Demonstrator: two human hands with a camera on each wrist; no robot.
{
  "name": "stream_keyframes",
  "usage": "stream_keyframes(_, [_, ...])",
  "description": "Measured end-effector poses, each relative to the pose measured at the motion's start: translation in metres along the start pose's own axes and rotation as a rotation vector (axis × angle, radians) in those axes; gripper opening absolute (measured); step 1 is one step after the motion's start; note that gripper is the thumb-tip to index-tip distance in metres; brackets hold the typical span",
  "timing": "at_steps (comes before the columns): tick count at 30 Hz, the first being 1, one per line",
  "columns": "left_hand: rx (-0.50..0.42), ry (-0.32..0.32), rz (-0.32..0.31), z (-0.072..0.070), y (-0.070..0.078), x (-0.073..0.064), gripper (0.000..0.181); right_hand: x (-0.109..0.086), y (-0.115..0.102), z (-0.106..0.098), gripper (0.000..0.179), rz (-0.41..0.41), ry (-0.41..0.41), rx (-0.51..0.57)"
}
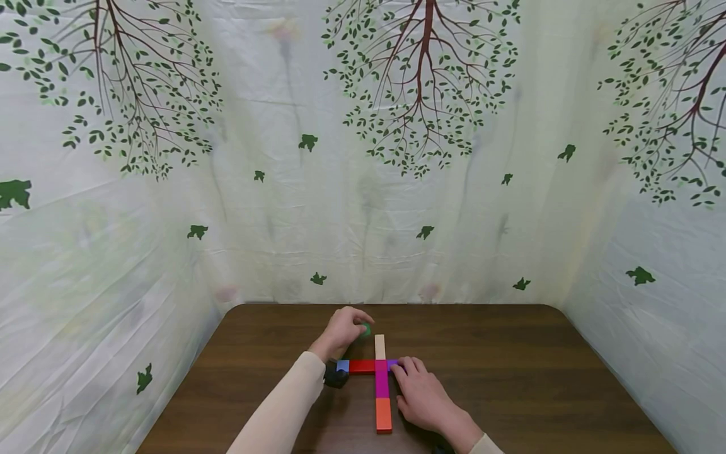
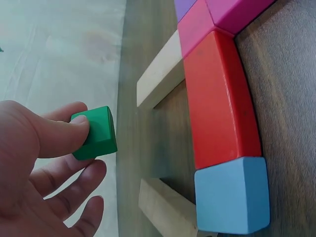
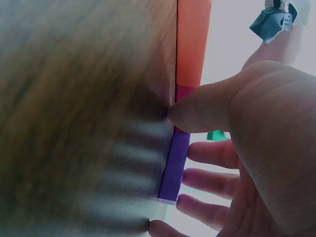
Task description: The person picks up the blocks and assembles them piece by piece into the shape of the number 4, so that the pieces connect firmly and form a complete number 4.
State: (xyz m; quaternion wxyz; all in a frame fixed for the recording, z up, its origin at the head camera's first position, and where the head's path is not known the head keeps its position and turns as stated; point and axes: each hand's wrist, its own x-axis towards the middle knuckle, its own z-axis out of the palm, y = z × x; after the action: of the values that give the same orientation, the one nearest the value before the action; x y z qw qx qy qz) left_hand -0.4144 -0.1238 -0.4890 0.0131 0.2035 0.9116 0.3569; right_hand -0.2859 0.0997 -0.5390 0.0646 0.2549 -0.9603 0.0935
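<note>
My left hand (image 1: pixel 342 329) pinches a green cube (image 2: pixel 98 133) between thumb and fingers, beyond the left part of a cross of coloured blocks. The right hand (image 1: pixel 422 392) has its fingertips along a purple block (image 3: pixel 174 168), its fingers relaxed. Its thumb points at the side of a magenta block (image 1: pixel 382 380) in the middle of the cross. An orange block (image 1: pixel 384 415) joins the magenta one at the near end. To the left run a red block (image 2: pixel 217 94) and a light blue block (image 2: pixel 229 195). A plain wood block (image 1: pixel 380 347) extends toward the back.
In the left wrist view, another plain wood block (image 2: pixel 168 207) lies at an angle by the light blue one. The brown table (image 1: pixel 510 378) ends at a hanging white cloth (image 1: pixel 368 252) printed with trees and leaves. A dark wrist device (image 1: pixel 336 376) is on the left wrist.
</note>
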Motion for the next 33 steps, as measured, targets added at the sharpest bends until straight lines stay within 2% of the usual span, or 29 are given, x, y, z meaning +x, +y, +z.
stream_keyframes(8, [-0.068,0.043,-0.027,-0.003,-0.009,-0.003,0.017,-0.001,-0.001,-0.003,0.057,0.004,-0.006,0.001])
stream_keyframes(15, [-0.093,0.117,-0.071,-0.005,-0.019,-0.003,0.018,-0.001,-0.001,-0.002,0.057,0.007,-0.008,-0.005])
stream_keyframes(20, [-0.106,0.159,-0.121,-0.001,-0.027,-0.001,0.019,-0.002,-0.001,-0.002,0.056,0.002,-0.003,-0.01])
stream_keyframes(33, [-0.175,0.275,-0.159,0.006,-0.035,0.002,0.016,0.0,0.0,-0.001,0.056,0.0,-0.003,-0.017])
